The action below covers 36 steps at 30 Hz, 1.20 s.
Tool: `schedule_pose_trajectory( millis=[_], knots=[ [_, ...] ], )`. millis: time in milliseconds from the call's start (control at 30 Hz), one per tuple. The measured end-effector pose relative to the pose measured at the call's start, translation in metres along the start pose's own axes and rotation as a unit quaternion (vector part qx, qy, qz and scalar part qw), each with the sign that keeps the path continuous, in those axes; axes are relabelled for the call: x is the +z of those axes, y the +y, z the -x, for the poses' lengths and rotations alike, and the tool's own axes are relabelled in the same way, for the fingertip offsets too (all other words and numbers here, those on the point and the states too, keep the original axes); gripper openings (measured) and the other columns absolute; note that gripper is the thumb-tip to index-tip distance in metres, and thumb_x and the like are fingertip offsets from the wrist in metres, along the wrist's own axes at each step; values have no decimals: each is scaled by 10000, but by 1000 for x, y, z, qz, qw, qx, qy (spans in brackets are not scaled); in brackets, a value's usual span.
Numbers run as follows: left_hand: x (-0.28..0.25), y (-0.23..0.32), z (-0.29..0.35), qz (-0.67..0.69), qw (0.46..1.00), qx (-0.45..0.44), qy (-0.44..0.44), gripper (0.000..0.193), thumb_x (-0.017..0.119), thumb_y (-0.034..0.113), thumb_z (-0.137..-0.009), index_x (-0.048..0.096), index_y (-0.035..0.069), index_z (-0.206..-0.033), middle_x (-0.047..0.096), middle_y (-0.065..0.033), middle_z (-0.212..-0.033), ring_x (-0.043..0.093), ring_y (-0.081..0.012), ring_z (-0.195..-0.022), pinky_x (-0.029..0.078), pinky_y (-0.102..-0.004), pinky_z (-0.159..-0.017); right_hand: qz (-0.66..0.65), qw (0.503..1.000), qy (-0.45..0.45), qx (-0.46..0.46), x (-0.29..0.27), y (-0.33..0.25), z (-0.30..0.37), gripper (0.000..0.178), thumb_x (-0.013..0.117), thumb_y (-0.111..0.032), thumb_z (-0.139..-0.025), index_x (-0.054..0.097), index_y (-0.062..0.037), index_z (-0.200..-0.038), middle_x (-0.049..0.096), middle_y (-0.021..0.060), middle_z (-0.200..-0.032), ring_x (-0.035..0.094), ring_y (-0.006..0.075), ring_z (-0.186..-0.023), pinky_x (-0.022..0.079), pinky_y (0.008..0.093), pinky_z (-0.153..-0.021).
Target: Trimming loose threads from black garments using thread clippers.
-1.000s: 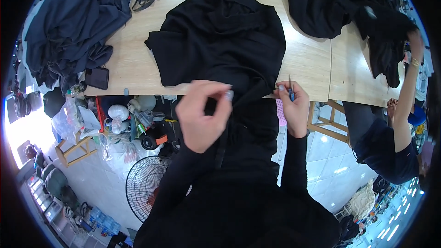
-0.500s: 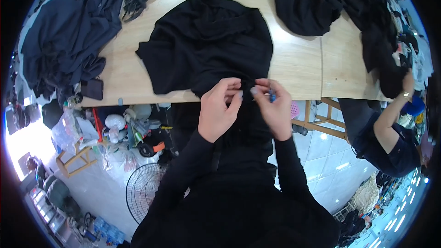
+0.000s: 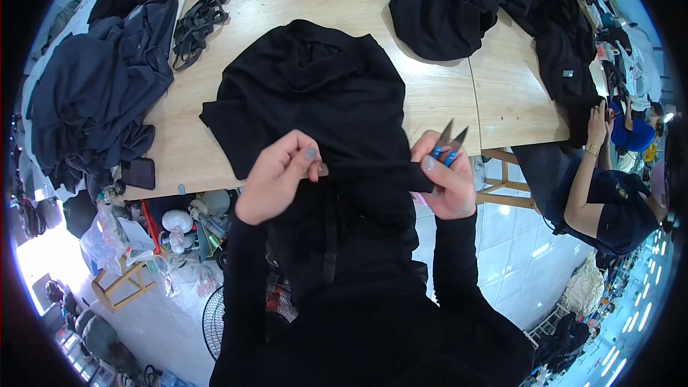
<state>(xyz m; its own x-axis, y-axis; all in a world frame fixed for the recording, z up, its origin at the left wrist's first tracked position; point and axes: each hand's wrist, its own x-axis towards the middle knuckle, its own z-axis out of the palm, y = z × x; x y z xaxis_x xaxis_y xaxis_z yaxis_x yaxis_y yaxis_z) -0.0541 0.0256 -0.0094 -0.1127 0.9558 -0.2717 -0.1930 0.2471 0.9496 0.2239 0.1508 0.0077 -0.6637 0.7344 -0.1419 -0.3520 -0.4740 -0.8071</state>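
Looking down thru the head view, we're stretching an edge of the black garment (image 3: 315, 93) taut between both hands, just past the near rim of the wooden table (image 3: 494, 97), w/ the rest of it heaped on the tabletop. Our left hand (image 3: 276, 183) is pinching the hem, thumb and forefinger closed on the cloth. Our right hand (image 3: 448, 183) is gripping the other end, fingers curled shut, while also holding the blue-handled thread snips (image 3: 448, 145), blades pointing up and slightly parted (not touching fabric). To do this well, we're judging: keep the edge tight and flat, find loose threads first, then bring the snips in close w/o nicking the seam. Another person (image 3: 609, 193) is sitting at far right.
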Motion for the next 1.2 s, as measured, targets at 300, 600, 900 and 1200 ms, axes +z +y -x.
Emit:
schedule_pose_trajectory(
  millis=[300,600,900,1200],
  knots=[
    [44,-32,-3,-288,944,142,-80,287,824,152,-974,698,-22,-1164,712,-103,-1080,718,-207,-942,567,-328,-854,-52,996,64,26,15,4,6,88,672,-69,-1047,696,0,-1095,647,14,-935,488,20,-617,318,187,-501],
    [-40,-6,-8,121,982,93,111,132,659,132,-1093,662,16,-1030,667,-7,-967,578,-53,-901,442,-218,-856,31,995,77,63,2,13,-3,95,680,-67,-1060,729,-21,-1128,670,-22,-905,516,13,-628,298,192,-488],
    [27,-19,41,86,973,90,196,248,615,167,-1123,743,-45,-1100,755,-78,-912,721,-123,-772,558,-259,-746,-42,992,104,64,25,26,-8,288,630,-126,-1117,695,8,-1364,528,-64,-659,382,12,-427,255,209,-445],
    [114,-51,21,564,824,-3,-54,497,553,388,-1161,646,-17,-1434,668,-167,-1461,576,-252,-1425,436,-433,-1200,3,992,73,102,53,10,-5,296,602,-63,-1111,690,52,-1369,472,-66,-602,303,12,-429,219,242,-443]
  ],
)
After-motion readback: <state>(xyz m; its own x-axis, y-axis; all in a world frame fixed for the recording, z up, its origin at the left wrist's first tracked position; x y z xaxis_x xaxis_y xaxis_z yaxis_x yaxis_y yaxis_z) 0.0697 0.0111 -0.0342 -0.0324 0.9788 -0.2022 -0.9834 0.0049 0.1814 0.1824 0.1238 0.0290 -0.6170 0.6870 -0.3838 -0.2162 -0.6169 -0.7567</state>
